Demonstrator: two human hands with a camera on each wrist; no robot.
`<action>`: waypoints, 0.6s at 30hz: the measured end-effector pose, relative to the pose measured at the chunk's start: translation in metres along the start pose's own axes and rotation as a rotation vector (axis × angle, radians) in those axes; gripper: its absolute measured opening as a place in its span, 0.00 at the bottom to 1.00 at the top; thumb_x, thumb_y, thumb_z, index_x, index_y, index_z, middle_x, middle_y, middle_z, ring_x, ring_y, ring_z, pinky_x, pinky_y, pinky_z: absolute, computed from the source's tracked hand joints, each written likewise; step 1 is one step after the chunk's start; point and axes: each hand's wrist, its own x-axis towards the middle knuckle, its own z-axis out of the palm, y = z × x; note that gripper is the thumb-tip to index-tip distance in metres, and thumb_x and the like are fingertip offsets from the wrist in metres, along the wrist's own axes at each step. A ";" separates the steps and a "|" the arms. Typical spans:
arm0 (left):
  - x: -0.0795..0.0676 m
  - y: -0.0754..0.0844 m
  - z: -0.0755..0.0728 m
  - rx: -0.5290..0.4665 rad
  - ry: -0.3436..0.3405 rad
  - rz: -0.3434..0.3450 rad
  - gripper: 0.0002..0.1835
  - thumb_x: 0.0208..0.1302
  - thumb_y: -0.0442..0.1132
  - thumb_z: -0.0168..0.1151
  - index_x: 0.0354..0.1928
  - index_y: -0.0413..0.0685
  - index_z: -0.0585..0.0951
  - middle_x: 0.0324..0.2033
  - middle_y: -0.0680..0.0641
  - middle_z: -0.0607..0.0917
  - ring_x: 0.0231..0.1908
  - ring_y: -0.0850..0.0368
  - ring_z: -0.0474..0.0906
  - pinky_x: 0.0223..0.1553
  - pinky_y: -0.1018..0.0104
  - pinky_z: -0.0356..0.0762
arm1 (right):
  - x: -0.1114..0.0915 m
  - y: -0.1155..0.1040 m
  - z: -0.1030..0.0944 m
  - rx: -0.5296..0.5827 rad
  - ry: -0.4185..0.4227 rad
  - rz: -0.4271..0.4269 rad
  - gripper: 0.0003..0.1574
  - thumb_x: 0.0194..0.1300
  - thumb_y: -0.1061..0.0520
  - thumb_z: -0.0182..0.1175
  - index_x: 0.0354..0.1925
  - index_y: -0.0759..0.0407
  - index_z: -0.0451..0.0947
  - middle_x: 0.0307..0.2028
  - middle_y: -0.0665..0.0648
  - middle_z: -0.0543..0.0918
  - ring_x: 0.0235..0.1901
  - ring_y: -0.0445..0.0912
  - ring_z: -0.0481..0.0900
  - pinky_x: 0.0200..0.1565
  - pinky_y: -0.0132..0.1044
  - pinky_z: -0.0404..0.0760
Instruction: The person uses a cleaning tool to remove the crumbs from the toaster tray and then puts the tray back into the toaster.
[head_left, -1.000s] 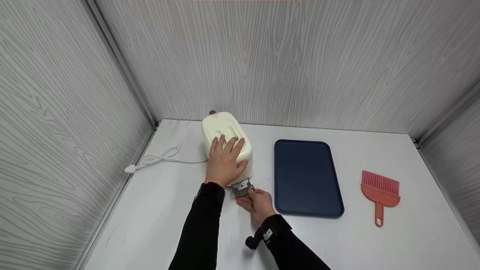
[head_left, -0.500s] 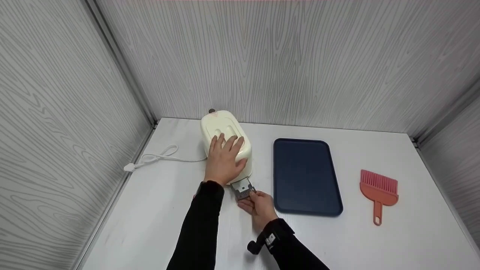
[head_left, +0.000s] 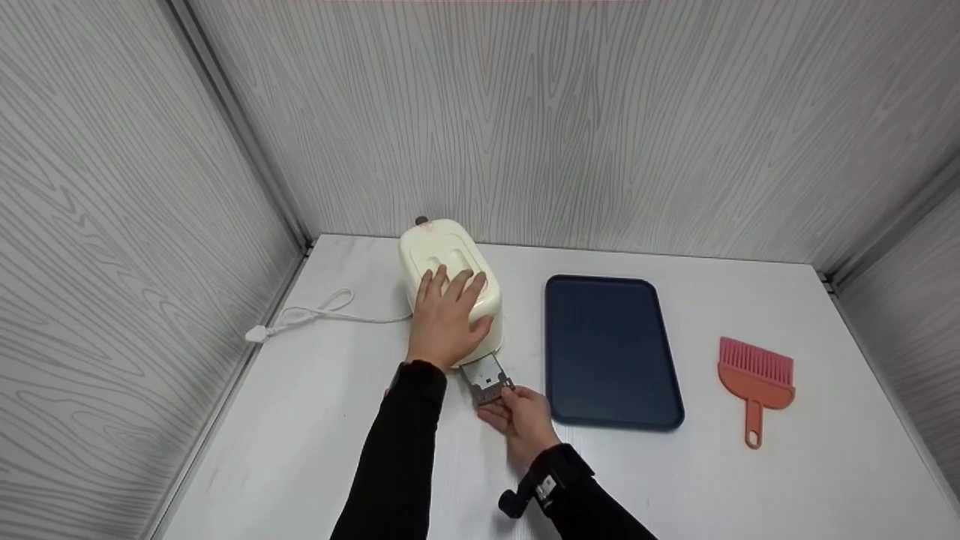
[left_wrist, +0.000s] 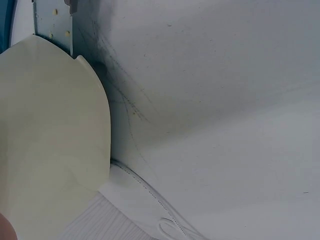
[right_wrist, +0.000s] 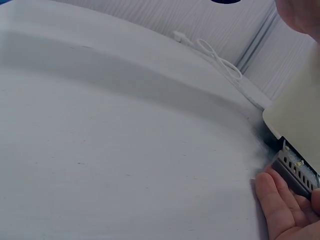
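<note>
A cream toaster [head_left: 439, 241] with a lidded top stands at the back left of the table in the head view. My left hand [head_left: 444, 322] rests on its top, fingers spread. From the toaster's near end sticks out a grey metal crumb tray [head_left: 484, 372]. My right hand [head_left: 523, 420] pinches the tray's outer edge, thumb above and fingers below. Yellowish crumbs [left_wrist: 55, 12] lie on the tray in the left wrist view. The right wrist view shows the slotted front of the crumb tray [right_wrist: 295, 174] over my fingers [right_wrist: 276, 200]. Its inner end is hidden inside the toaster.
A dark blue tray [head_left: 611, 352] lies right of the toaster. Farther right is an orange-red brush [head_left: 757, 382] with pink bristles. The toaster's white cord [head_left: 367, 321] runs left to a plug [head_left: 257, 334]. Grey wood-grain panels [head_left: 487, 120] enclose the table's back and sides.
The crumb tray has slid farther out of the toaster toward me, drawn by my right hand. My left hand stays on the toaster's top.
</note>
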 end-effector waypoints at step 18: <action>0.000 0.000 0.000 -0.015 0.013 0.005 0.33 0.67 0.57 0.62 0.71 0.54 0.73 0.65 0.45 0.77 0.70 0.33 0.65 0.78 0.41 0.52 | -0.013 0.001 -0.010 -0.035 0.022 0.009 0.17 0.80 0.65 0.46 0.59 0.77 0.64 0.39 0.68 0.86 0.37 0.51 0.89 0.48 0.45 0.90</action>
